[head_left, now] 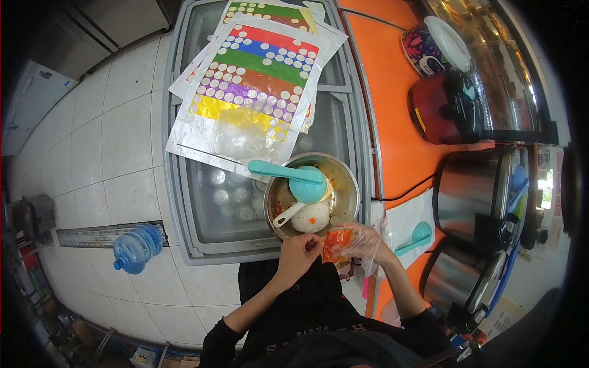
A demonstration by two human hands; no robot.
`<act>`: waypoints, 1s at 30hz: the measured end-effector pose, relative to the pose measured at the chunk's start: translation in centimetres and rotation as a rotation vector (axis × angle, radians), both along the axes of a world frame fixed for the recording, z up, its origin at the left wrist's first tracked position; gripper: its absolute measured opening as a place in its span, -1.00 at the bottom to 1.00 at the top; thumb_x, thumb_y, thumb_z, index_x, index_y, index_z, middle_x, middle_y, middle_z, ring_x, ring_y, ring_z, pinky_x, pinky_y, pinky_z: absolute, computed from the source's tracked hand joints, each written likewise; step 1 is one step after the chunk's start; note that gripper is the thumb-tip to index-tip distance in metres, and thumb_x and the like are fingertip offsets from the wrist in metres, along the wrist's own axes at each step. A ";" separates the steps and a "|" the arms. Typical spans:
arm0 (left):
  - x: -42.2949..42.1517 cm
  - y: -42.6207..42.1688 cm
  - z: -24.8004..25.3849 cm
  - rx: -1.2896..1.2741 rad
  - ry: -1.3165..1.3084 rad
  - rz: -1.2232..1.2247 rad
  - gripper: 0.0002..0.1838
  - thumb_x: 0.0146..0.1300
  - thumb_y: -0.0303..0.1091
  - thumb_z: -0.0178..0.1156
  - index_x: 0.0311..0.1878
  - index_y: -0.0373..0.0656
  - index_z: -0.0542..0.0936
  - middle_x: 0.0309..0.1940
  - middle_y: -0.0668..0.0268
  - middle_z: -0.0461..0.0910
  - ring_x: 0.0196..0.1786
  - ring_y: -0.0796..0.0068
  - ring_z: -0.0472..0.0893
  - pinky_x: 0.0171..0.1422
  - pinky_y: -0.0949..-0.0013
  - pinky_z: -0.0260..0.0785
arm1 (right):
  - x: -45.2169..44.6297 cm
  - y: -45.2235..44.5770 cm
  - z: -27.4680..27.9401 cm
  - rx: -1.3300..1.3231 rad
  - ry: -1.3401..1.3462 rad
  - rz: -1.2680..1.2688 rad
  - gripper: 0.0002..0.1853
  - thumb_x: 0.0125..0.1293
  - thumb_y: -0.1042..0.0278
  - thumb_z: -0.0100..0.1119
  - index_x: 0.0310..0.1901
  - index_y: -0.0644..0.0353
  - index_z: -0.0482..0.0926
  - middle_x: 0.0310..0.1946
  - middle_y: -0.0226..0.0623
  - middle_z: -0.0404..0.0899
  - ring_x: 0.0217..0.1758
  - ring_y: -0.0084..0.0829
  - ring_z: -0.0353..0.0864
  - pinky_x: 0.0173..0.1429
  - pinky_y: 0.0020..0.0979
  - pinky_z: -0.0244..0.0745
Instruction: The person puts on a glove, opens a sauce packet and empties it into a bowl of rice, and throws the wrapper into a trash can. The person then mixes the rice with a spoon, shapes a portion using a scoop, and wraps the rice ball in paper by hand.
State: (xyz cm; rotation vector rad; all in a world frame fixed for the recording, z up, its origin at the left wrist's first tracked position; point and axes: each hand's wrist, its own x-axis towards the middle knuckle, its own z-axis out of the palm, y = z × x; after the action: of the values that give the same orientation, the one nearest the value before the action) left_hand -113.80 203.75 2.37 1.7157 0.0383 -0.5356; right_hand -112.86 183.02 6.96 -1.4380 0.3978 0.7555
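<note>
A small clear packet of orange-red sauce [336, 244] is held up just below the near rim of a steel bowl. My right hand [363, 243], in a clear plastic glove, grips the packet's right side. Bare and pinched closed, my left hand [300, 253] is at the packet's left upper corner. Inside the steel bowl [351, 205] lie white rice [308, 219] with an orange bit on top, a white spoon [288, 214] and a turquoise ladle [307, 184], whose handle crosses the left rim.
The bowl stands on a glass-topped freezer [208, 208] with cans inside. Printed sheets [245, 73] and a plastic bag [239, 132] lie behind it. On the orange counter [386, 110] are cookers [438, 107] and another turquoise ladle [420, 235]. A water jug [138, 248] lies on the floor.
</note>
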 end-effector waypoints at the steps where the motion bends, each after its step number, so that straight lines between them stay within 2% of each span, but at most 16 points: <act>1: 0.0 0.0 0.0 0.002 -0.028 -0.019 -0.83 0.10 -0.36 0.26 -0.30 -0.27 0.63 -0.52 0.19 0.64 -0.51 0.39 0.63 -0.38 0.39 0.44 | 0.6 -0.5 0.2 0.001 -0.002 0.000 -0.57 0.08 0.39 0.40 0.01 0.24 0.57 -0.29 -0.32 0.65 -0.26 -0.53 0.65 -0.22 -0.54 0.57; 3: 0.2 0.1 0.2 0.010 -0.019 -0.053 -0.83 0.10 -0.36 0.26 -0.31 -0.26 0.63 -0.52 0.19 0.64 -0.52 0.38 0.62 -0.39 0.38 0.43 | 1.8 -1.8 0.6 0.004 0.035 0.186 -0.45 -0.07 0.45 0.49 0.02 0.29 0.53 -0.14 -0.28 0.63 -0.29 -0.53 0.63 -0.15 -0.51 0.55; 4: 0.4 0.2 0.3 0.016 -0.007 -0.091 -0.83 0.09 -0.35 0.27 -0.31 -0.26 0.64 -0.52 0.19 0.64 -0.54 0.36 0.61 -0.40 0.36 0.43 | 2.4 -2.5 0.2 0.005 0.036 0.185 -0.45 -0.07 0.45 0.49 0.02 0.29 0.53 -0.14 -0.28 0.63 -0.29 -0.53 0.63 -0.15 -0.51 0.55; 6: 0.7 0.4 0.4 0.013 0.010 -0.103 -0.83 0.09 -0.35 0.27 -0.32 -0.26 0.64 -0.51 0.20 0.64 -0.53 0.37 0.62 -0.38 0.37 0.43 | 3.3 -3.6 -1.3 -0.181 -0.410 0.664 -0.42 -0.20 0.26 0.55 -0.05 0.18 0.57 -0.34 -0.31 0.63 -0.30 -0.47 0.63 -0.22 -0.36 0.52; 7: 0.7 0.3 0.4 0.010 0.025 -0.114 -0.83 0.09 -0.34 0.27 -0.32 -0.25 0.64 -0.51 0.20 0.64 -0.51 0.37 0.63 -0.37 0.37 0.44 | 3.7 -3.7 -1.7 -0.183 -0.408 0.661 -0.42 -0.20 0.26 0.55 -0.05 0.18 0.57 -0.34 -0.31 0.63 -0.30 -0.47 0.63 -0.22 -0.36 0.52; 9: 0.8 0.2 0.2 -0.018 0.026 -0.120 -0.83 0.10 -0.34 0.27 -0.33 -0.26 0.64 -0.51 0.20 0.65 -0.49 0.37 0.64 -0.35 0.38 0.46 | 4.3 -3.5 -2.5 -0.485 -0.361 1.067 -0.39 -0.31 0.10 0.56 -0.19 0.22 0.56 -0.43 -0.20 0.58 -0.35 -0.30 0.60 -0.26 -0.29 0.46; 10: 0.8 0.2 0.1 -0.044 0.028 -0.121 -0.83 0.10 -0.34 0.27 -0.33 -0.26 0.64 -0.50 0.20 0.65 -0.47 0.37 0.65 -0.32 0.39 0.47 | 4.4 -3.0 -2.7 -0.484 -0.358 1.070 -0.39 -0.31 0.10 0.56 -0.19 0.22 0.56 -0.43 -0.20 0.58 -0.35 -0.30 0.60 -0.26 -0.29 0.46; 12: 0.8 0.1 -0.4 -0.058 0.041 -0.113 -0.82 0.10 -0.34 0.26 -0.32 -0.27 0.64 -0.50 0.19 0.65 -0.45 0.36 0.66 -0.30 0.39 0.48 | 4.7 -2.0 -3.2 -0.213 -0.313 0.925 -0.42 -0.29 0.02 0.53 -0.28 0.26 0.54 -0.47 -0.14 0.54 -0.35 -0.21 0.56 -0.27 -0.29 0.40; 16: 0.7 0.4 -0.7 -0.098 0.112 -0.126 -0.80 0.11 -0.33 0.26 -0.31 -0.29 0.64 -0.48 0.17 0.66 -0.43 0.34 0.67 -0.26 0.39 0.49 | 3.8 -2.8 -4.9 -0.164 -0.122 1.014 -0.49 -0.24 0.08 0.51 -0.41 0.33 0.51 -0.50 -0.11 0.54 -0.38 -0.21 0.54 -0.27 -0.30 0.39; 18: 0.6 0.4 -0.9 -0.091 0.113 -0.116 -0.80 0.11 -0.33 0.26 -0.31 -0.29 0.64 -0.48 0.16 0.66 -0.42 0.34 0.67 -0.26 0.40 0.49 | 3.2 -2.8 -5.5 -0.297 -0.353 1.043 -0.58 -0.13 0.09 0.45 -0.51 0.33 0.54 -0.59 -0.16 0.56 -0.51 -0.31 0.53 -0.37 -0.33 0.38; 19: 0.7 0.4 -1.0 -0.080 0.109 -0.108 -0.80 0.11 -0.33 0.26 -0.31 -0.29 0.64 -0.47 0.15 0.66 -0.42 0.35 0.67 -0.25 0.40 0.49 | 3.2 -3.0 -5.5 -0.297 -0.349 1.046 -0.58 -0.13 0.09 0.45 -0.51 0.33 0.54 -0.59 -0.16 0.56 -0.51 -0.31 0.53 -0.37 -0.33 0.38; 21: 0.8 0.5 -1.3 -0.067 0.114 -0.112 -0.80 0.10 -0.33 0.26 -0.30 -0.29 0.64 -0.47 0.15 0.66 -0.41 0.35 0.67 -0.25 0.40 0.49 | 4.0 -1.9 -3.7 0.100 0.018 0.849 -0.58 0.05 0.03 0.37 -0.57 0.29 0.55 -0.70 -0.27 0.54 -0.62 -0.43 0.49 -0.46 -0.39 0.35; 22: 0.9 0.5 -1.5 -0.051 0.115 -0.117 -0.80 0.10 -0.33 0.26 -0.30 -0.29 0.64 -0.46 0.15 0.66 -0.41 0.35 0.68 -0.25 0.40 0.49 | 4.2 -1.6 -3.5 0.100 0.020 0.851 -0.58 0.05 0.03 0.37 -0.57 0.29 0.55 -0.70 -0.27 0.54 -0.62 -0.43 0.49 -0.46 -0.39 0.35; 24: 1.1 0.6 -1.9 -0.053 0.130 -0.112 -0.80 0.10 -0.33 0.26 -0.30 -0.29 0.64 -0.46 0.15 0.66 -0.40 0.36 0.68 -0.24 0.40 0.49 | 4.3 -1.3 -3.4 -0.156 0.293 0.921 -0.55 0.13 -0.06 0.32 -0.43 0.26 0.58 -0.75 -0.40 0.48 -0.68 -0.56 0.40 -0.57 -0.48 0.20; 27: 1.7 0.9 -2.0 -0.082 0.187 -0.125 -0.80 0.10 -0.33 0.26 -0.30 -0.28 0.64 -0.46 0.16 0.66 -0.39 0.37 0.68 -0.23 0.40 0.49 | 4.3 -1.2 -3.3 -0.142 0.419 0.766 -0.57 0.20 -0.08 0.25 -0.41 0.22 0.60 -0.71 -0.44 0.51 -0.66 -0.63 0.40 -0.59 -0.55 0.16; 30: 1.8 0.9 -2.4 -0.114 0.236 -0.129 -0.80 0.09 -0.33 0.26 -0.30 -0.29 0.64 -0.46 0.17 0.66 -0.38 0.39 0.68 -0.23 0.40 0.48 | 5.0 -0.6 -2.1 -0.063 0.354 0.645 -0.59 0.19 -0.03 0.28 -0.33 0.24 0.60 -0.65 -0.41 0.55 -0.63 -0.63 0.46 -0.58 -0.55 0.29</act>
State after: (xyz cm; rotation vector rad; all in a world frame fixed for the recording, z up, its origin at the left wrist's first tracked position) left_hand -111.97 204.69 -0.04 1.5442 0.0645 -0.8192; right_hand -107.84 182.44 4.81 -1.5038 0.2202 1.5423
